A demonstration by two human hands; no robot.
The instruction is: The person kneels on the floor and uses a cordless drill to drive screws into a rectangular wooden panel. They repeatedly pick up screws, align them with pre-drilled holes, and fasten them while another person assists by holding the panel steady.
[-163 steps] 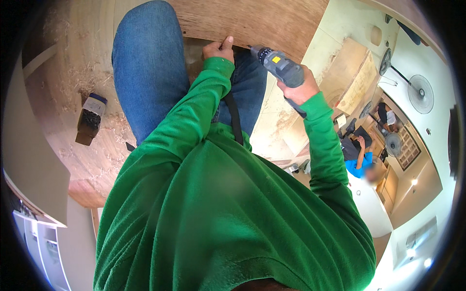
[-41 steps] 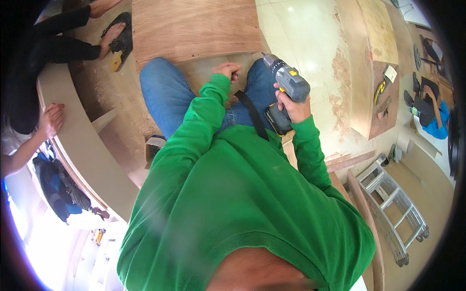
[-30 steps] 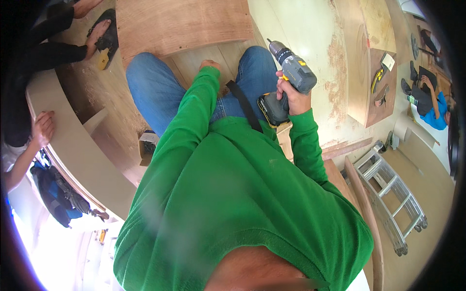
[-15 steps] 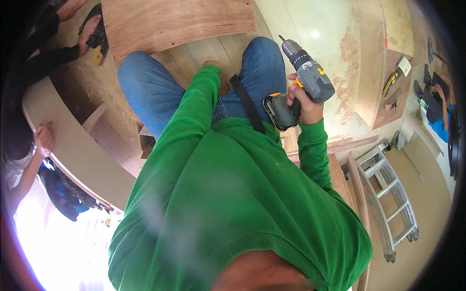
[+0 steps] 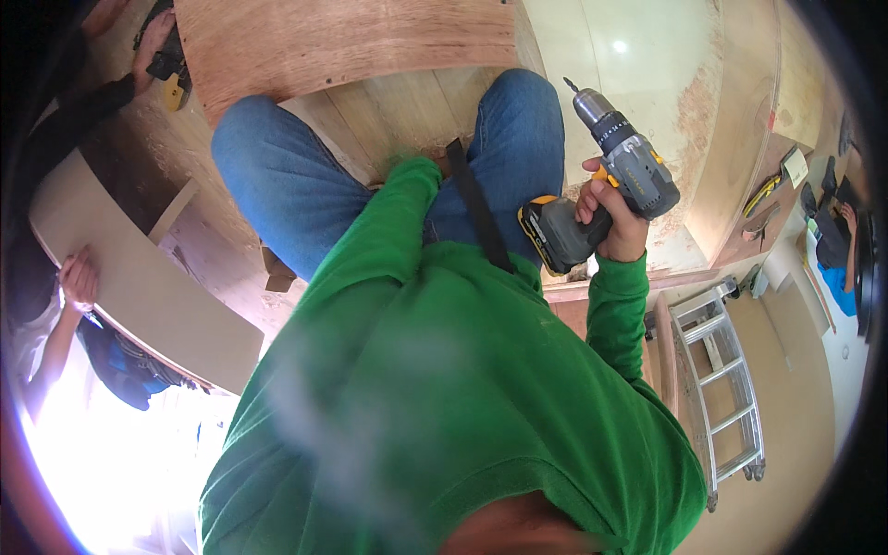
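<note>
My right hand [image 5: 613,215] is wrapped round the handle of a cordless drill [image 5: 638,171], grey and black with yellow parts. Its bit points up and to the left, and the battery [image 5: 555,236] is just beside my right thigh. My left arm [image 5: 398,208] reaches down between my knees, and its sleeve end hides the hand there, so its fingers cannot be made out. In front of my knees is a reddish plywood panel [image 5: 347,42]. A black strap [image 5: 474,203] lies across my lap.
At left, another person's hand [image 5: 79,277] rests on a curved pale board [image 5: 139,273]; that person's bare foot is farther up. Sawdust [image 5: 694,120] covers part of the floor at right. An aluminium ladder [image 5: 721,379] lies lower right, near a plywood box [image 5: 740,176] with tools on it.
My right hand has moved a little to the right with the drill. My left hand has drawn back slightly and is now hidden behind the sleeve. The whole view has shifted somewhat.
</note>
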